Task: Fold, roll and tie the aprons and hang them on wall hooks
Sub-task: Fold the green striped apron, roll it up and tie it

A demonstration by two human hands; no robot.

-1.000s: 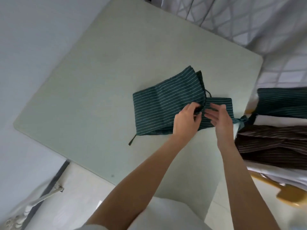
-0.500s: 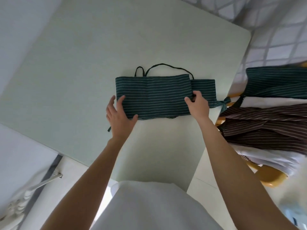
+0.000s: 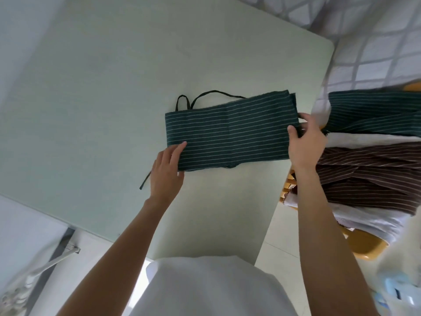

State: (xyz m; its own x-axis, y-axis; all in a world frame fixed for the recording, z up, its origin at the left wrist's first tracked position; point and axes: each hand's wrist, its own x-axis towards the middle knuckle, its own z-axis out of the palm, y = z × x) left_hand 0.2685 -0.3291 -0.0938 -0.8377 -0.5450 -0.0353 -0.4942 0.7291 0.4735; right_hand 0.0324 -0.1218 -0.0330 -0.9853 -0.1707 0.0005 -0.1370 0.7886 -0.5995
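A dark green apron with thin white stripes [image 3: 230,133] lies folded into a long flat band on the pale table [image 3: 102,87]. Its dark straps [image 3: 205,96] loop out past the far edge, and one strap end [image 3: 145,180] trails off the near left corner. My left hand [image 3: 167,172] rests with straight fingers on the band's near left corner. My right hand [image 3: 306,142] grips the band's right end, thumb on top and fingers curled round the edge.
A stack of folded aprons, green [image 3: 373,115], white and brown striped [image 3: 364,174], lies on a yellow chair [image 3: 364,247] to the right of the table. A checked cloth [image 3: 376,42] hangs beyond the table's far right corner. A white rack [image 3: 34,274] stands lower left.
The apron went from a half-folded shape held at its middle to a flat long band. My hands moved apart to its two ends, the right one sliding further right to the end.
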